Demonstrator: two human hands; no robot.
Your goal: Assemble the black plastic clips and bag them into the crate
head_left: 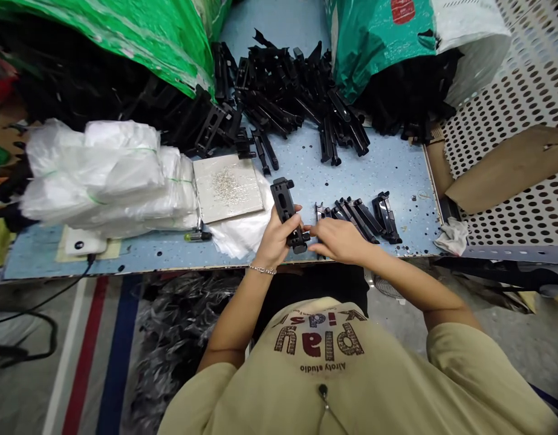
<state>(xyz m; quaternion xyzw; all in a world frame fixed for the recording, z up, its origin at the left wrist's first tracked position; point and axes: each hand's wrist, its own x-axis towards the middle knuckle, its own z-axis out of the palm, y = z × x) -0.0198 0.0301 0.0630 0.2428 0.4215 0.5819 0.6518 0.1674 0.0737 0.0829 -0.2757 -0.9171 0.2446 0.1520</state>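
Note:
My left hand point(275, 238) is wrapped round a long black plastic part point(284, 202) with a slotted face, held tilted above the front edge of the table. My right hand point(341, 238) comes in from the right, its thumb and forefinger at the part's lower right side, around a small lug there. Whether a smaller piece sits between those fingertips is too small to tell. Just beyond the right hand, several narrow glossy black parts point(358, 217) lie in a row on the blue table. One wider black part point(386, 217) lies at the row's right end.
A board with tiny pieces point(206, 196) lies left of my hands, beside stacked clear plastic bags point(106, 175). Behind are a heap of black parts point(283, 84), a green sack point(170, 36) and a teal sack point(373, 42). A screwdriver-like tool point(197, 235) lies near the front edge.

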